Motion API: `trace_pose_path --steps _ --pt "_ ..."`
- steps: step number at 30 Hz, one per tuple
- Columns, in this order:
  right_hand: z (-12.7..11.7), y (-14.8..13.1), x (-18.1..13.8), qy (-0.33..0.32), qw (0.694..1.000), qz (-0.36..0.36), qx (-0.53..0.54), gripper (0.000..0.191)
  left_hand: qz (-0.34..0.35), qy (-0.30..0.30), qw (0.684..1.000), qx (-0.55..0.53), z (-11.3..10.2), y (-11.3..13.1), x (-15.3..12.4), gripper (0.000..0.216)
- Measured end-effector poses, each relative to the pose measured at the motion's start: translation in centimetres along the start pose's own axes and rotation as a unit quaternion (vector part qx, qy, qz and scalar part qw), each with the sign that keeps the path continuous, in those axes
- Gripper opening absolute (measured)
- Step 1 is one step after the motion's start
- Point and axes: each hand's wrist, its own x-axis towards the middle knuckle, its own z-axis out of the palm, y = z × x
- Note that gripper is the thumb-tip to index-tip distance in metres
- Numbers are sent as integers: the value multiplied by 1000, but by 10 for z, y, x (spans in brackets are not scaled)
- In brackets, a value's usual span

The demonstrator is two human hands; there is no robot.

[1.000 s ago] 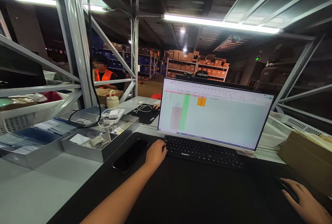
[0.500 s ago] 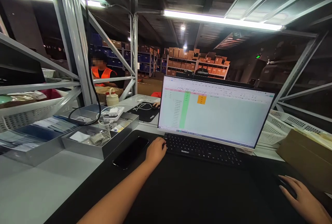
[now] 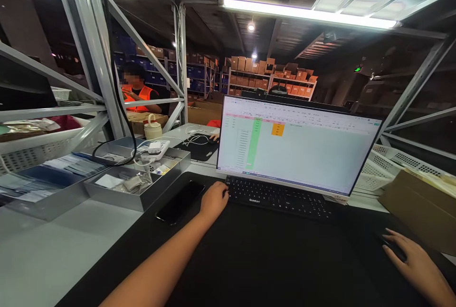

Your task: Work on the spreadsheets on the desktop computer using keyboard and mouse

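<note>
left hand [image 3: 213,201] loosely curled, fingers slightly apart, tips touching the left end of the keyboard [image 3: 281,200]. right hand [image 3: 415,262] laid flat over the mouse [image 3: 390,244], fingers spread, not clamped. keyboard: probably light, stiff, flat plastic, apt to slide on the black mat [image 3: 267,259]; best taken by its two short ends. sits just below the monitor [image 3: 295,150], phone [image 3: 180,201] near its left. looks black, slim, low-keyed, small white lettering on the front edge. mouse dark, mostly hidden.
</note>
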Motion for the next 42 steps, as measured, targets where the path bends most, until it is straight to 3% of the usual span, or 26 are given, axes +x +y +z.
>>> trace_pose_path --steps 28,37,42 --pt "6 2 -2 53 995 -61 -54 50 -2 2 1000 7 -1 1 0 20" --pt "4 -6 -1 43 999 -19 -16 48 -2 0 1000 9 -3 3 0 20" --pt "6 -7 -5 28 998 52 2 64 1 -1 1000 9 -4 3 0 21"
